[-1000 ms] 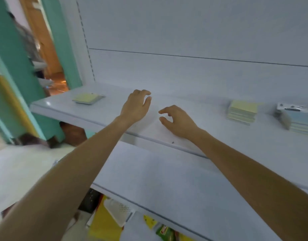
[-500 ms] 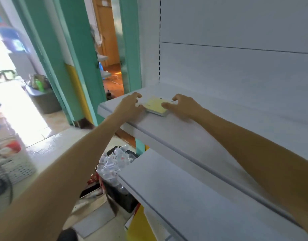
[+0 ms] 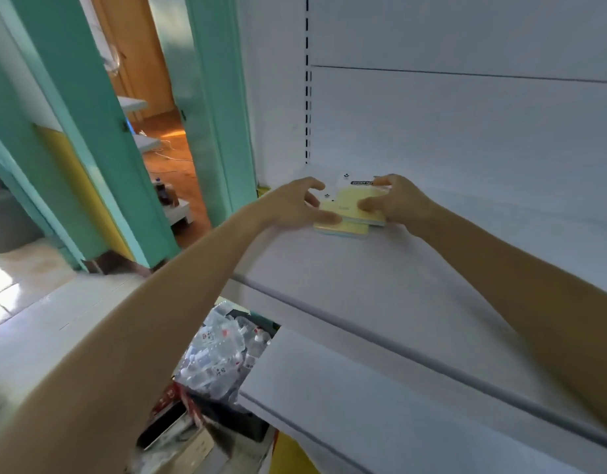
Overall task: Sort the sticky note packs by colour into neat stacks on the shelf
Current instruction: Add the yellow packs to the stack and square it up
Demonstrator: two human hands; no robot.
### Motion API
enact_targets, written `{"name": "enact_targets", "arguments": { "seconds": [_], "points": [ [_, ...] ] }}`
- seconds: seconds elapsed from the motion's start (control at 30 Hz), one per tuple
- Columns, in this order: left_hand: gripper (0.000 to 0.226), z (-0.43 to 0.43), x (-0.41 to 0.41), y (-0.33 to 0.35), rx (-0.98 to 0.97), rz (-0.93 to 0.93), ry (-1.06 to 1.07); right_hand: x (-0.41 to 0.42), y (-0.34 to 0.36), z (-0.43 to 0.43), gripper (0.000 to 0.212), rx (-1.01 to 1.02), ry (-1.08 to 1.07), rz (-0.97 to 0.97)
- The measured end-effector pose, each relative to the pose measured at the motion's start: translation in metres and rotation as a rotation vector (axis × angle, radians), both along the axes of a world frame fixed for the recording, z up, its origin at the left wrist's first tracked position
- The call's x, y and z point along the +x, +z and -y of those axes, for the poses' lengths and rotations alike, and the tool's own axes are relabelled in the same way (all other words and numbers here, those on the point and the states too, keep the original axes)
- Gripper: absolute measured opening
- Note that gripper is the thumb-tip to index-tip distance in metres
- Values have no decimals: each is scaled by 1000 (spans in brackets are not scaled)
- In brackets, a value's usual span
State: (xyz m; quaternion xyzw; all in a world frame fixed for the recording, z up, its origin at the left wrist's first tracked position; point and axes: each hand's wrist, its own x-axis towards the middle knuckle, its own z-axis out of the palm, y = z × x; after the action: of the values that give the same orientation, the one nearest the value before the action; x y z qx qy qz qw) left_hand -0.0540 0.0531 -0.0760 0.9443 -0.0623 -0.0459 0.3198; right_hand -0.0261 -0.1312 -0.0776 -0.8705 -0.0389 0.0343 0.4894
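Note:
Two yellow sticky note packs lie at the far left end of the white shelf point(image 3: 329, 268). The lower pack point(image 3: 343, 228) sits flat on the shelf; my left hand point(image 3: 295, 203) grips its left edge, thumb on top. The upper pack point(image 3: 355, 200) overlaps it, shifted to the right, with a white header card that has dark lettering at its back. My right hand point(image 3: 398, 201) holds this upper pack, thumb on its top face and fingers around the far right side.
A second white shelf point(image 3: 363, 405) juts out below. The shelf unit's left wall with a slotted upright point(image 3: 307, 97) stands just behind the packs. A box of plastic-wrapped bottles point(image 3: 220, 357) sits on the floor below left. A teal door frame point(image 3: 213, 97) stands left.
The view has swung left and closed in on the shelf's left end. My hands, which flanked a single yellow pack, now each hold one of two overlapping yellow packs.

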Motion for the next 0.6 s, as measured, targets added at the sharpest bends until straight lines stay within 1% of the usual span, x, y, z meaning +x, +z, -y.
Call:
{"name": "enact_targets", "arguments": {
  "seconds": [0.07,0.13,0.2,0.23,0.3,0.37,0.43,0.53,0.6],
  "points": [
    [84,4,11,-1,85,2,-60,2,-1,2,56,11,-37,16],
    [88,9,21,-3,246,16,-96,0,-1,6,50,-5,-84,27],
    [88,8,30,-6,381,2,-129,-3,-2,15,48,-2,-145,59],
    [87,7,34,-6,414,-11,-152,-4,-4,20,48,9,-176,74],
    [84,6,40,-6,405,-30,-175,-9,-7,28,49,39,-235,81],
    [84,6,40,-7,362,-23,-175,-12,-11,33,49,104,-283,90],
    [83,6,37,-7,256,11,-152,-15,-14,34,48,155,-302,132],
    [71,4,34,-7,-34,36,-142,-20,-13,33,46,157,-312,242],
    [69,5,32,-5,-259,15,-140,-22,-9,35,46,202,-342,316]
  ]
}}
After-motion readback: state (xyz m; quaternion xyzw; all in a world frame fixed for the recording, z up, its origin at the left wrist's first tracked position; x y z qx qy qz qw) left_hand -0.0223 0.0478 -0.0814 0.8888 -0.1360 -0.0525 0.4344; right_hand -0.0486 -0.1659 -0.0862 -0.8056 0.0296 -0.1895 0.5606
